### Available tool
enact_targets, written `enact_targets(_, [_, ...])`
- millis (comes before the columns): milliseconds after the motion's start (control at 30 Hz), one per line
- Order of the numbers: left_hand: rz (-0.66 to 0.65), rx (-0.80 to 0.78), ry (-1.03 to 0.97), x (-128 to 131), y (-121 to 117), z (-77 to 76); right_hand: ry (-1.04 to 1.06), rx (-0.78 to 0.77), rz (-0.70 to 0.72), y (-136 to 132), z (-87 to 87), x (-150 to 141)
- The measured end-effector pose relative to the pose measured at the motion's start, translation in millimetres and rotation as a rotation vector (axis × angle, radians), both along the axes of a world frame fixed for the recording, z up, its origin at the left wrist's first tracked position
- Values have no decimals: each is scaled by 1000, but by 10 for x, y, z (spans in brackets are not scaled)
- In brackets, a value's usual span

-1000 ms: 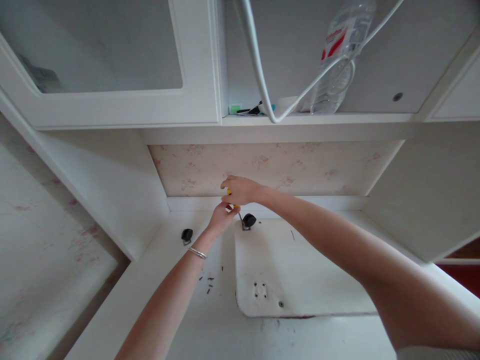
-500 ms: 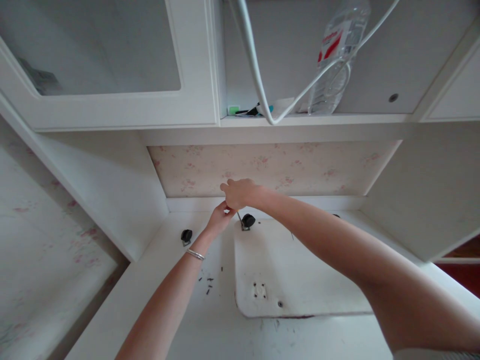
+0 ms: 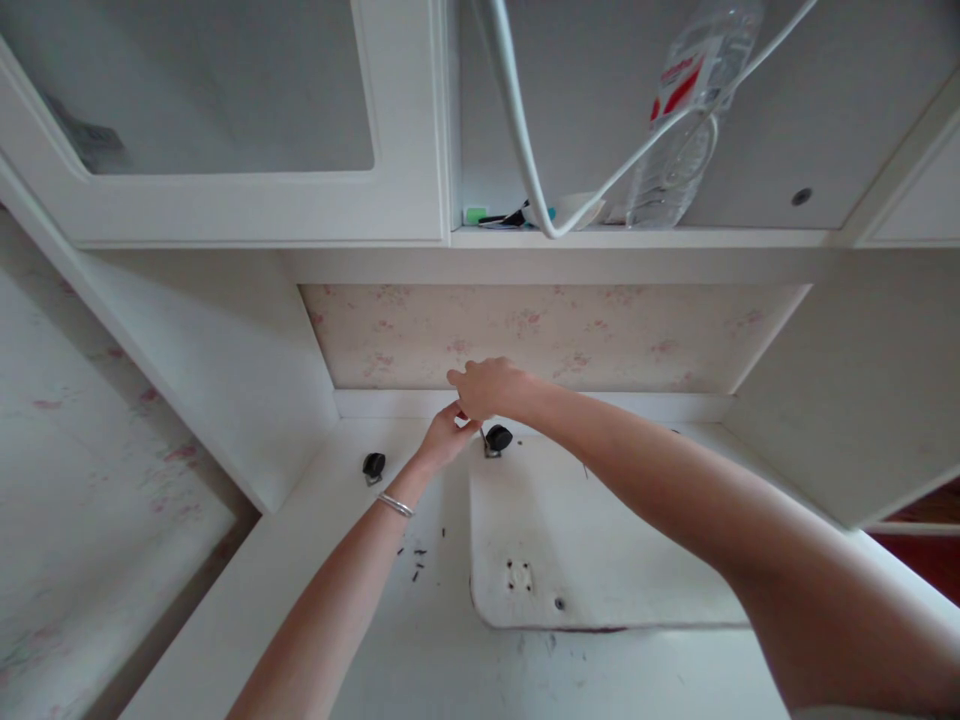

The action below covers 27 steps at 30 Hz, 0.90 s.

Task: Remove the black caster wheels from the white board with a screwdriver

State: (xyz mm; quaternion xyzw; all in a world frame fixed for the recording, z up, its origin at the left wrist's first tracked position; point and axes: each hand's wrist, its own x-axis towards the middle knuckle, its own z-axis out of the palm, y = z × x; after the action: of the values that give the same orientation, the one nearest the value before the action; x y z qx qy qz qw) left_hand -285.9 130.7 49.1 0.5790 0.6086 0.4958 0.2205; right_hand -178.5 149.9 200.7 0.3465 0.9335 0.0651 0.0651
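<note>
My right hand (image 3: 487,388) is closed from above around the handle of a screwdriver (image 3: 484,437); only its thin metal shaft shows, pointing down. My left hand (image 3: 448,436) wears a silver bracelet and pinches the screwdriver just under the right hand. Beneath the shaft, a black caster wheel (image 3: 499,438) with a metal plate stands at the back left corner of a white board (image 3: 615,560). The tip meets the caster's plate, though the exact contact is too small to make out. Another black caster (image 3: 373,466) sits on the white surface to the left.
Several small dark screws (image 3: 420,552) lie left of the board. Its front left corner has a group of screw holes (image 3: 519,575). Overhead, a shelf (image 3: 645,238) holds a clear plastic bottle (image 3: 667,150), and a white cable (image 3: 525,140) hangs down. White side panels stand left and right.
The view has shifted slightly. Both hands stay together at the same caster, with the screwdriver still upright over its plate.
</note>
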Motion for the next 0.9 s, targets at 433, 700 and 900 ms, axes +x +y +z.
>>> enact_targets(433, [-38,15,36,-21,-95,-35,-152,-58,51,-116,172,74])
enact_targets(700, [29,-12,58,-24,-36,-29,18,85,-2,-76,-49,16])
enact_targets(900, [3,3,13,22,-84,-2,47,136,-114,-57,9,33])
